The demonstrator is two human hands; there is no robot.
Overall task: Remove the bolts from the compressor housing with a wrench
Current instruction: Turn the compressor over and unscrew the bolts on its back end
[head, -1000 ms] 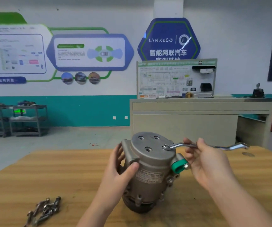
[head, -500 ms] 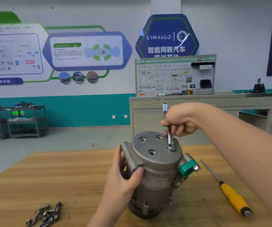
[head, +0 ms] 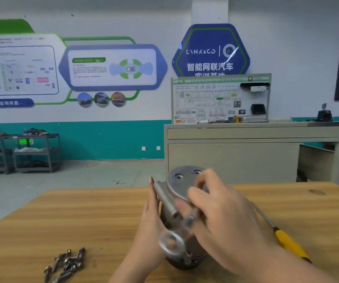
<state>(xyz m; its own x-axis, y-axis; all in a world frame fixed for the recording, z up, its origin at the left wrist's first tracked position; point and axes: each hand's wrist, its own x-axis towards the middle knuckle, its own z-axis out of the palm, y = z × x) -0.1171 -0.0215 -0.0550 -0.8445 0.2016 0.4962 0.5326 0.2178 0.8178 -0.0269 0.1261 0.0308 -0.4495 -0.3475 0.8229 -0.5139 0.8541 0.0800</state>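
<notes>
Single head-worn wide-angle view, forward and down, close over the wooden table, far wall beyond.

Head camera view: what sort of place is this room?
Probably an automotive training workshop: a blue hexagonal car-brand wall sign, a wiring-diagram display board on a grey cabinet, and a grey metal compressor on a wooden workbench.
</notes>
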